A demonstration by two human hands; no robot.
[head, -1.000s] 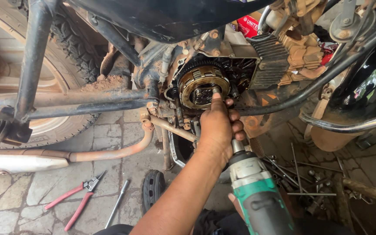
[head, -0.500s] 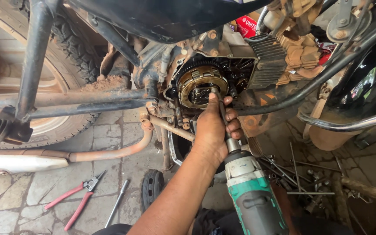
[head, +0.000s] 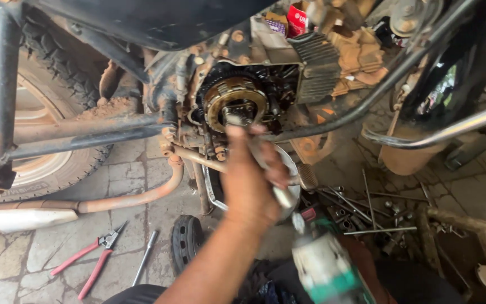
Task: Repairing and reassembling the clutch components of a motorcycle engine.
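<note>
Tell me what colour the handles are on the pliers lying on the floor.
Red; the pliers lie on the stone paving at lower left of the head view.

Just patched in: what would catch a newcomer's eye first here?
The exposed round clutch assembly at frame centre, with the left hand steadying a long socket extension against it. Below, blurred, a green-and-white power driver. Red-handled pliers lie on the stone floor, lower left.

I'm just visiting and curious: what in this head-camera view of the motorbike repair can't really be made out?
- Left hand: motion-blurred, so its grip on the tool's shaft is unclear.
- Right hand: hidden behind the power tool, which is also blurred and cut off by the bottom edge.
- Socket tip at the clutch assembly: partly covered by the fingers.
- Loose bolts and rods on the floor: too small to tell apart.
</note>
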